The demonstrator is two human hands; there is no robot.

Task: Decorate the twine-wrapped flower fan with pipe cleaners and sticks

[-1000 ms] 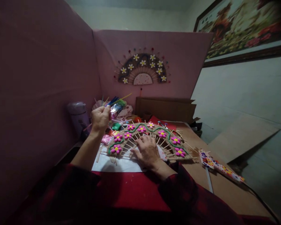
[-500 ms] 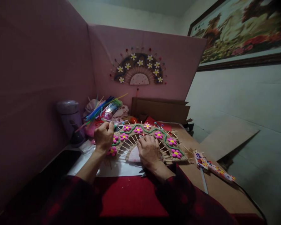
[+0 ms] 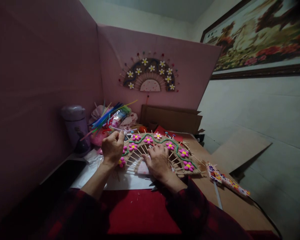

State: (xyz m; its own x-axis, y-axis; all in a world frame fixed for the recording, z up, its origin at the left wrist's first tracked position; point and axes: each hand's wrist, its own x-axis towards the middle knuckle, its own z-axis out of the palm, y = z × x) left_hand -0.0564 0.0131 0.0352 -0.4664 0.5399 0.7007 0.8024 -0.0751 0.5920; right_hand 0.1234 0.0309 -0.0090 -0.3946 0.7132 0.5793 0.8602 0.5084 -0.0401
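A fan-shaped craft piece (image 3: 165, 150) of woven straw and wooden sticks lies on the table, trimmed with pink flowers and a wavy green line. My left hand (image 3: 112, 148) hovers over its left end with the fingers pinched together on something small that I cannot make out. My right hand (image 3: 158, 161) rests palm down on the lower middle of the fan, fingers curled and pressing it flat. A white sheet (image 3: 125, 181) lies under the fan, on a red cloth (image 3: 140, 210).
A lilac flask (image 3: 75, 128) and a bundle of coloured pipe cleaners (image 3: 110, 116) stand at the back left. A finished fan (image 3: 148, 75) hangs on the pink partition. A cardboard box (image 3: 171, 118) sits behind. A patterned stick item (image 3: 226, 180) lies at the right.
My left hand has come down from beside the pipe cleaners to the fan's left end. The view has shifted a little to the left. My right hand has stayed on the fan.
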